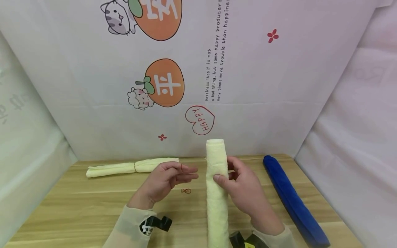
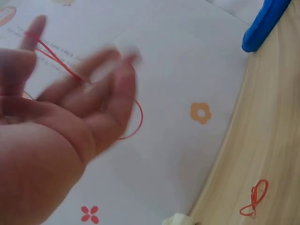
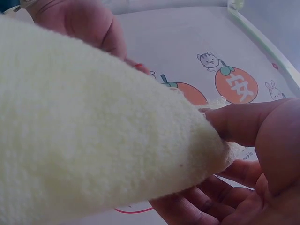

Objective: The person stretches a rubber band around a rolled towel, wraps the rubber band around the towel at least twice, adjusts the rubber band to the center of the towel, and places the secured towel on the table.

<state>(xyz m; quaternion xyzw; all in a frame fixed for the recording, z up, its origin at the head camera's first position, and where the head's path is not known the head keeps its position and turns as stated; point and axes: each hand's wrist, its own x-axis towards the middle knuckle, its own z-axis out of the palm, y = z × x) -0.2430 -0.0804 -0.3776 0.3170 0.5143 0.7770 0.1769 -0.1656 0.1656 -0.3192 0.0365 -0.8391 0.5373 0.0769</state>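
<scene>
My right hand (image 1: 248,191) grips a rolled pale yellow towel (image 1: 216,210) near its upper end, thumb on the front and fingers behind. The roll stands lengthwise in front of me, its lower part running out of the head view. Left of it, apart from the towel, my left hand (image 1: 164,181) holds its fingers extended. A thin red rubber band (image 2: 58,61) is looped round those fingers and stretched between them in the left wrist view; the fingers are blurred there. The right wrist view shows the towel (image 3: 93,126) close up, partly covering the left hand.
Another pale yellow rolled towel (image 1: 111,169), banded at its middle, lies at the back left of the wooden table (image 1: 77,213). A blue rolled towel (image 1: 294,199) lies along the right side. A twisted red rubber band (image 1: 186,190) rests between the hands. White printed cloth (image 1: 248,86) rises behind.
</scene>
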